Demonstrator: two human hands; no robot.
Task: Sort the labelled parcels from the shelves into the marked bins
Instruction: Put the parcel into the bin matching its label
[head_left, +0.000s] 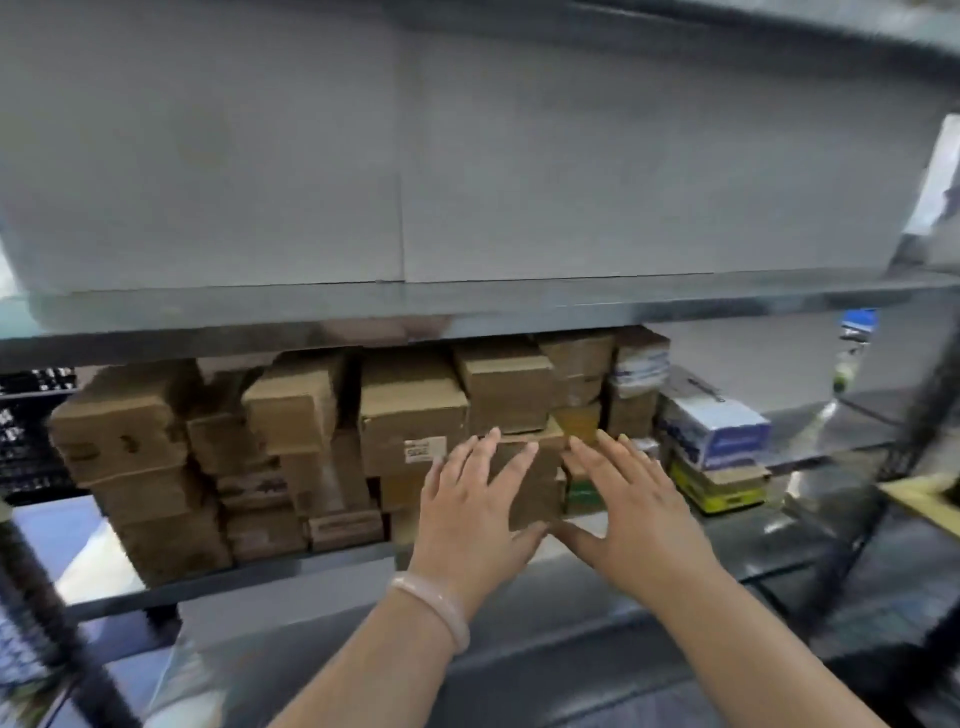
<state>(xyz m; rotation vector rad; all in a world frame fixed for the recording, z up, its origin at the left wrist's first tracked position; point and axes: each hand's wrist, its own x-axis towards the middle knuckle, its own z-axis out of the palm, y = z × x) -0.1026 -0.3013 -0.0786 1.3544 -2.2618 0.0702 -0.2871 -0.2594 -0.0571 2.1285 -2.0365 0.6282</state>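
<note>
Both my hands reach toward a small brown cardboard parcel (535, 480) on the middle shelf (322, 564). My left hand (475, 512), with a pale bangle on its wrist, spreads straight fingers over the parcel's left front. My right hand (631, 512) spreads flat just to the parcel's right; whether either touches it I cannot tell. Behind it sits a larger brown box with a white label (413, 423). Several more brown boxes (171, 457) are stacked along the shelf to the left. The picture is blurred by motion.
A grey shelf board (467, 312) hangs low above the boxes, with large pale cartons (363, 156) on it. Blue-and-white packs (714, 434) and a yellow-green box (719, 491) lie at right. A black upright (47, 613) stands at left, a black crate (31, 431) behind it.
</note>
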